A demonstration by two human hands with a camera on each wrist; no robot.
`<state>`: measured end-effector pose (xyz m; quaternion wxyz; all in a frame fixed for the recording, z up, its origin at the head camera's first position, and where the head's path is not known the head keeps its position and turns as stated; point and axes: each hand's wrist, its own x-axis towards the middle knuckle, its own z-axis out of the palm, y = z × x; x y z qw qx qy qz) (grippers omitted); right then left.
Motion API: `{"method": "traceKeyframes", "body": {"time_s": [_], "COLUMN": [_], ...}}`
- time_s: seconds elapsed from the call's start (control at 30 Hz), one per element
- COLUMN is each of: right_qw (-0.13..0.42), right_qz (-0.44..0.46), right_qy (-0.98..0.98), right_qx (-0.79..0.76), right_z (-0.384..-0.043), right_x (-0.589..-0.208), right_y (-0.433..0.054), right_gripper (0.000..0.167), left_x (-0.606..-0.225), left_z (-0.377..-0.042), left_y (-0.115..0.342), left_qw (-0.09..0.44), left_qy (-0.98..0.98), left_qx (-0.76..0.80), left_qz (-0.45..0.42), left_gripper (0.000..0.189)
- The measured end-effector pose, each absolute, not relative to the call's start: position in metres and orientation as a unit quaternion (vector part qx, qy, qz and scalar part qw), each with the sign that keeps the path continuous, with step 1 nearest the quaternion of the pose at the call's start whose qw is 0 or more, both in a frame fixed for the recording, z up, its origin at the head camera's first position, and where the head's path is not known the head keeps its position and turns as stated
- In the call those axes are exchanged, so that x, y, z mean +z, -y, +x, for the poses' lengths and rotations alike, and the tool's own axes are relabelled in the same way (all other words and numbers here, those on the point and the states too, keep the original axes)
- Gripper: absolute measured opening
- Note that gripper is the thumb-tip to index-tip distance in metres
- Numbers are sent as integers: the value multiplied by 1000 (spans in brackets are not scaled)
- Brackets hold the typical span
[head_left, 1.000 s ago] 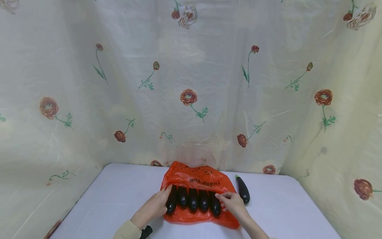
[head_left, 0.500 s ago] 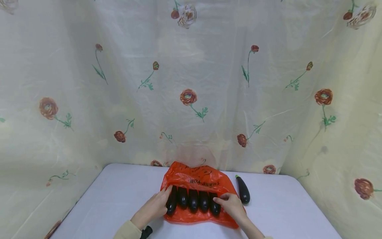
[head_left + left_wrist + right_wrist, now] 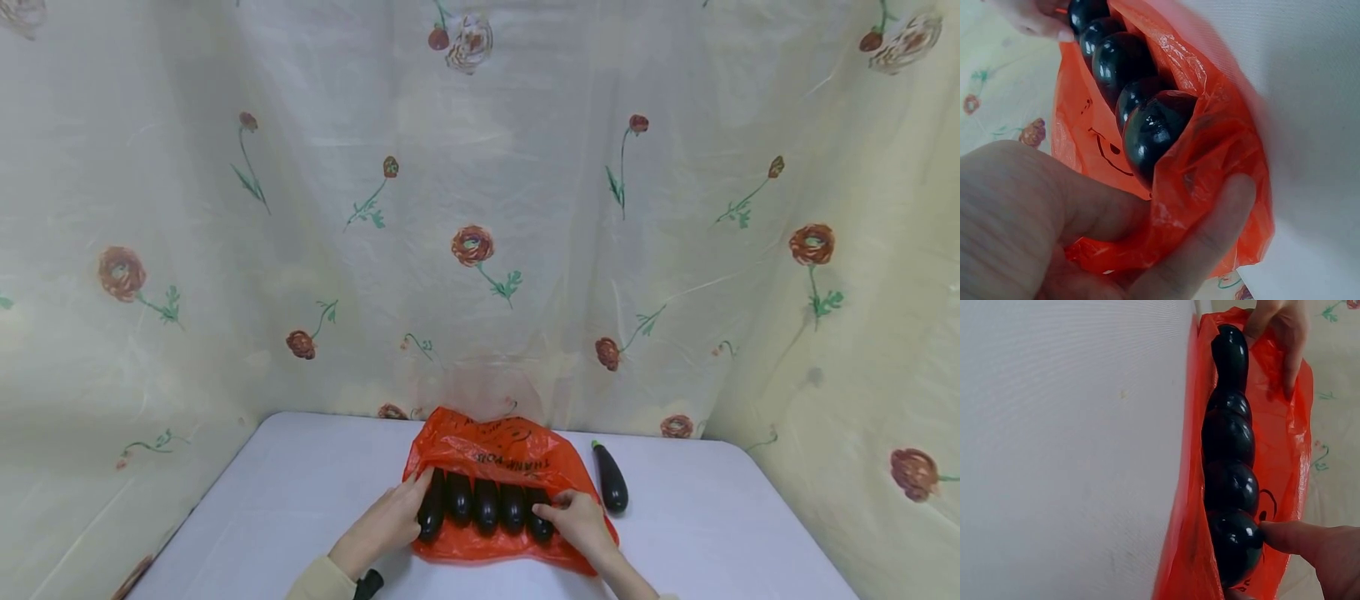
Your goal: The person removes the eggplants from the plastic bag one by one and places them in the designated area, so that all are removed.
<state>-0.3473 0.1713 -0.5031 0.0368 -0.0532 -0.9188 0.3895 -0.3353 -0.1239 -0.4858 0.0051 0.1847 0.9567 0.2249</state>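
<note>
Several glossy black eggplants lie side by side in the mouth of a red plastic bag (image 3: 457,547) printed with dark letters. My left hand (image 3: 384,525) is at the bag's left side, beside the leftmost eggplant (image 3: 431,508). In the left wrist view its thumb and a finger hold the bunched bag film (image 3: 1194,178) between them. At the other end, my right hand (image 3: 581,525) grips the rightmost eggplant (image 3: 1233,547). Its thumb presses that eggplant's upper side in the right wrist view, and a fingertip shows beneath; the other fingers are hidden.
One more eggplant (image 3: 612,482) with a green stem end lies on the white table (image 3: 712,525), right of the bag. Behind the table hangs a pale flower-printed curtain (image 3: 525,167). A small black object (image 3: 369,583) is by the left sleeve.
My right hand has shifted slightly left and closed onto the rightmost eggplant, with its thumb now lower on it. The left hand and the other eggplants stay almost still.
</note>
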Motion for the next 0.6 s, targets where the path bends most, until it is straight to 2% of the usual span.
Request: {"method": "traceKeyframes", "body": {"time_s": [0.6], "right_qw": [-10], "right_qz": [-73], "right_qy": [905], "right_qx": [419], "right_z": [-345], "right_x": [-504], "right_y": [-169], "right_gripper": [36], "left_x": [-486], "left_z": [-335], "left_y": [124], "left_qw": [10], "left_qy": [-956], "left_qx": [227], "left_qz": [186], "left_gripper": [76]}}
